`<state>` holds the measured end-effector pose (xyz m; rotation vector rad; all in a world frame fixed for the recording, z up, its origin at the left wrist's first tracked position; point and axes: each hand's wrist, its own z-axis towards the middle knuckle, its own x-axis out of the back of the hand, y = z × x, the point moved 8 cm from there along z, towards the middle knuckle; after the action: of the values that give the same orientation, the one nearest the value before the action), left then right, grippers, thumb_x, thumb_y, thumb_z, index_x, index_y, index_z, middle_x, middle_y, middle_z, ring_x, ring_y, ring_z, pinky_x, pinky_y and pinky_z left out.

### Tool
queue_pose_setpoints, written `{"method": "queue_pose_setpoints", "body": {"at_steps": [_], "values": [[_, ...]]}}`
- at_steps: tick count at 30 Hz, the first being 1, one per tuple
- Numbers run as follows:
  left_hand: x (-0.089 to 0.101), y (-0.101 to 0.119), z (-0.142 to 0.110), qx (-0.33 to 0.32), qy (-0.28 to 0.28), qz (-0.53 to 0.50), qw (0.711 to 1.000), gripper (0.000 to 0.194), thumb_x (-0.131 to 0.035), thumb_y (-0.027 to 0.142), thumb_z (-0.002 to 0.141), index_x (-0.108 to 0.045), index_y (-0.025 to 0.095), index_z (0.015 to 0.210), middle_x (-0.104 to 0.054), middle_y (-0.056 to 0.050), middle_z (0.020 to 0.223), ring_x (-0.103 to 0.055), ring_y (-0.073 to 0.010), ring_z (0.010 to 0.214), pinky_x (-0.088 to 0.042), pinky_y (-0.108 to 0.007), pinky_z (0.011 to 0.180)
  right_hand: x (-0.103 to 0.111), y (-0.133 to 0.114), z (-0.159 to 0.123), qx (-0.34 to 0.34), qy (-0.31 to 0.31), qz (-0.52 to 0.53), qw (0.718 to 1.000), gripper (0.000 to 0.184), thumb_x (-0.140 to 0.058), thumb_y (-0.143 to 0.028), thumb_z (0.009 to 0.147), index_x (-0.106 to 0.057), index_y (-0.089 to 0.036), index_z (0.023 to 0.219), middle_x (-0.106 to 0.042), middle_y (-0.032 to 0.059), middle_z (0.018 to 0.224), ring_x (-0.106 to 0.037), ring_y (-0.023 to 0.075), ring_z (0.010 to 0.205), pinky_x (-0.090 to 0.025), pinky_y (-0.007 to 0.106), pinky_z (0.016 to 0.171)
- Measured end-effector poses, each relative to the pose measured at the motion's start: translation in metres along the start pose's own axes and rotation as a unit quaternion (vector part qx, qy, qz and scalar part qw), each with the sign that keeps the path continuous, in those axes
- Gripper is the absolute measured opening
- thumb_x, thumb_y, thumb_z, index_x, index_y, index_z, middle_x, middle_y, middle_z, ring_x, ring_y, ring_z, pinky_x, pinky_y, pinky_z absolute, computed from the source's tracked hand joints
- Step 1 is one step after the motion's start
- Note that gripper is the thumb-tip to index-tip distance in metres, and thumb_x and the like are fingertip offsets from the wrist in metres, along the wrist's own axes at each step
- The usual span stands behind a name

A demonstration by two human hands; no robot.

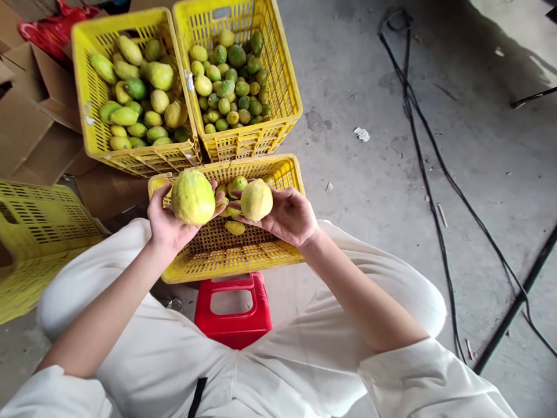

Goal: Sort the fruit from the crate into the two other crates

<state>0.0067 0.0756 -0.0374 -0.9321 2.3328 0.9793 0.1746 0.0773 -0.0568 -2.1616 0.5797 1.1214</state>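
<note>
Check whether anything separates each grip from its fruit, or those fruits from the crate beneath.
Nothing visible between the left grip and larger fruit, or right grip and smaller fruit. Only those grips come between fruit and crate.

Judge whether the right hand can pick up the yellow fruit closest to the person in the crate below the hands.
Probably not: the right hand holds a pale fruit. Once freed, likely yes; the yellow fruit lies uncovered in the crate.
</note>
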Motion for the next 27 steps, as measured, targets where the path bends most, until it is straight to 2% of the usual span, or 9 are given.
{"method": "queue_pose_setpoints", "body": {"at_steps": [4,6,9,11,13,18,20,23,27], "values": [[-0.002,-0.001,0.0,-0.003,-0.022,0.013,1.0,0.043,-0.043,0.043,0.092,-0.066,0.021,0.121,-0.075,-0.013,0.12,-0.073,-0.0331,0.115,-0.065,-0.044,0.085,0.004,0.001,0.0,-0.013,-0.003,0.006,1.0,0.035,-0.06,-0.046,0.095,-0.06,-0.02,0.118,-0.077,0.008,0.104,-0.076,0.0226,0.089,-0.069,0.045,0.083],[-0.001,-0.002,0.001,0.001,-0.023,0.018,1.0,0.045,-0.044,0.048,0.093,-0.066,0.02,0.12,-0.075,-0.014,0.115,-0.074,-0.0327,0.11,-0.066,-0.041,0.078,0.008,-0.001,0.0,0.005,0.01,0.006,1.0,0.035,-0.067,-0.049,0.093,-0.062,-0.022,0.115,-0.076,0.0037,0.096,-0.074,0.0184,0.079,-0.07,0.038,0.075],[0.0,-0.005,0.002,0.016,-0.014,0.027,0.999,0.051,-0.042,0.058,0.094,-0.068,0.019,0.115,-0.076,-0.012,0.099,-0.077,-0.0281,0.092,-0.065,-0.034,0.066,0.014,-0.005,0.001,0.029,0.037,-0.004,0.999,0.029,-0.077,-0.037,0.086,-0.064,-0.024,0.108,-0.074,0.0014,0.094,-0.073,0.0147,0.075,-0.068,0.025,0.065],[0.0,-0.005,0.003,0.011,-0.008,0.024,1.0,0.052,-0.04,0.059,0.094,-0.068,0.02,0.114,-0.076,-0.01,0.095,-0.077,-0.0251,0.087,-0.064,-0.032,0.067,0.015,-0.005,0.001,0.03,0.05,-0.013,0.998,0.025,-0.077,-0.034,0.084,-0.065,-0.024,0.103,-0.075,0.0025,0.096,-0.073,0.014,0.074,-0.064,0.02,0.059],[0.0,-0.004,0.003,0.004,-0.006,0.014,1.0,0.051,-0.038,0.058,0.095,-0.067,0.022,0.115,-0.077,-0.009,0.1,-0.077,-0.0254,0.093,-0.065,-0.034,0.074,0.014,-0.005,0.001,0.027,0.059,-0.013,0.998,0.024,-0.072,-0.039,0.087,-0.066,-0.023,0.103,-0.076,0.0056,0.102,-0.074,0.0175,0.081,-0.065,0.024,0.061],[-0.004,-0.002,0.002,-0.012,-0.033,-0.01,0.999,0.044,-0.045,0.051,0.092,-0.065,0.02,0.115,-0.077,-0.013,0.118,-0.072,-0.0338,0.116,-0.064,-0.042,0.089,0.002,-0.012,0.002,0.051,0.04,0.023,0.998,0.029,-0.056,-0.038,0.089,-0.063,-0.021,0.112,-0.076,0.0095,0.113,-0.071,0.0308,0.116,-0.066,0.054,0.091],[-0.007,0.0,0.001,-0.023,-0.052,-0.013,0.998,0.042,-0.046,0.048,0.092,-0.065,0.019,0.116,-0.075,-0.015,0.125,-0.069,-0.0365,0.122,-0.064,-0.045,0.09,-0.002,-0.015,0.003,0.061,0.035,0.027,0.997,0.029,-0.056,-0.037,0.09,-0.061,-0.023,0.114,-0.076,0.0074,0.111,-0.071,0.0292,0.114,-0.066,0.054,0.09],[-0.009,0.0,0.0,-0.012,-0.056,-0.009,0.998,0.043,-0.037,0.049,0.096,-0.064,0.02,0.115,-0.074,-0.016,0.126,-0.069,-0.035,0.121,-0.065,-0.045,0.085,-0.001,-0.016,0.004,0.063,0.053,0.024,0.996,0.027,-0.057,-0.044,0.094,-0.061,-0.025,0.112,-0.075,0.0036,0.099,-0.074,0.0212,0.094,-0.069,0.04,0.079],[-0.005,0.001,0.001,0.003,-0.023,-0.013,1.0,0.054,-0.029,0.059,0.099,-0.066,0.021,0.108,-0.077,-0.013,0.106,-0.076,-0.0228,0.085,-0.065,-0.031,0.068,0.005,-0.016,0.003,0.063,0.072,0.03,0.995,0.021,-0.06,-0.037,0.091,-0.063,-0.026,0.109,-0.073,0.0005,0.09,-0.073,0.0156,0.082,-0.066,0.024,0.064]]}}
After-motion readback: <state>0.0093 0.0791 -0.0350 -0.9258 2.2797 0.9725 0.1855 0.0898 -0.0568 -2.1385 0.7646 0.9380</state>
